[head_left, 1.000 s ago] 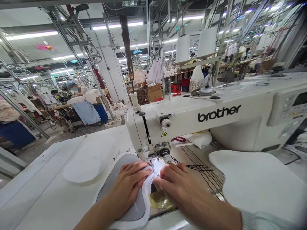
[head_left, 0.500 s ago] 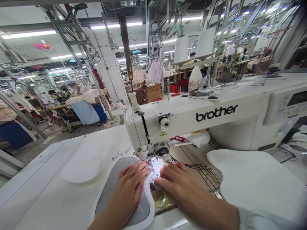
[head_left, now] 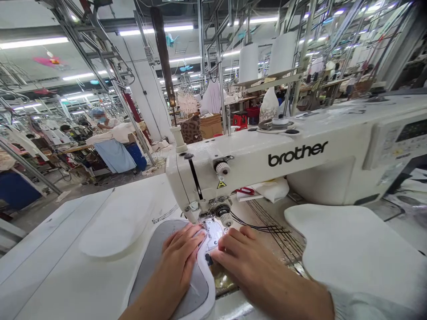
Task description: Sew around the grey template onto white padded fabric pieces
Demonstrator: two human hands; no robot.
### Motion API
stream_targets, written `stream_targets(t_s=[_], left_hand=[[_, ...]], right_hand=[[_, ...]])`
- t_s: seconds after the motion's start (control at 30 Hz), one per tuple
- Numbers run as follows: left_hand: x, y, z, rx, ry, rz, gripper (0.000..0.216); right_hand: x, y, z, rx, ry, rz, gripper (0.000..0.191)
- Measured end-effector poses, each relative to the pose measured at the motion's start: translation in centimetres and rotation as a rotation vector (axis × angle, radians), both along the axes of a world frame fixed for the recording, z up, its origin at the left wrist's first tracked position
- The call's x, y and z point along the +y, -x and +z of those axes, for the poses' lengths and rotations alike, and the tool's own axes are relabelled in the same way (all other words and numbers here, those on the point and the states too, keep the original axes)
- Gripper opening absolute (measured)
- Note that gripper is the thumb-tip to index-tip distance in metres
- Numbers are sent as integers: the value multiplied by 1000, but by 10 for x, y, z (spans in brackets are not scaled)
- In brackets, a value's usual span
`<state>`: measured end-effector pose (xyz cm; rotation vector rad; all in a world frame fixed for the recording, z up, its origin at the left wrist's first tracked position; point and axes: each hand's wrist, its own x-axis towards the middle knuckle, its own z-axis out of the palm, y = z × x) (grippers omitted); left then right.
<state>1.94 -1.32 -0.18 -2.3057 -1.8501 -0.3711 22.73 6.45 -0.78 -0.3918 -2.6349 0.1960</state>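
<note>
My left hand (head_left: 175,264) lies flat, fingers stretched forward, on a curved grey piece with a white border (head_left: 151,255). Its fingertips are close to the presser foot (head_left: 207,229) of a white sewing machine (head_left: 240,164). Lit by the machine's lamp, the metal needle plate (head_left: 215,235) shows between my two hands. My right hand (head_left: 256,262) rests just right of that plate with its fingers curled and its thumb near the index finger. Whether anything is between those fingers is hidden. The piece's white edge runs along the left side of the plate.
A white shaped piece (head_left: 353,244) lies at right, and white oval pieces (head_left: 110,226) lie at left. Black threads (head_left: 270,229) cross the table behind my right hand. Red-handled scissors (head_left: 245,191) and white cloth (head_left: 273,190) sit under the machine arm. A co-worker (head_left: 100,120) sits far left.
The whole view has shifted slightly, so the machine appears a little further left. Both hands keep nearly the same places beside the presser foot.
</note>
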Motion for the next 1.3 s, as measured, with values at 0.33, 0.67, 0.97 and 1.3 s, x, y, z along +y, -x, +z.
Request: stream_targets(t_s=[0.33,0.67,0.97,1.3], left_hand=[[-4,-8,-38,66,-240,135,43],[-7,4,-3,27,-10,1,45],[-11,-23,-21,73,-188,227,42],[-12,-44,-20,86,-146,372,46]], right_hand=[[-3,1,-10,157,-171,-76,13],[-13,-5,1,50,4,-97,39],[-9,-18,9,6,148,-106,14],[-4,-21,15,4,207,56,21]])
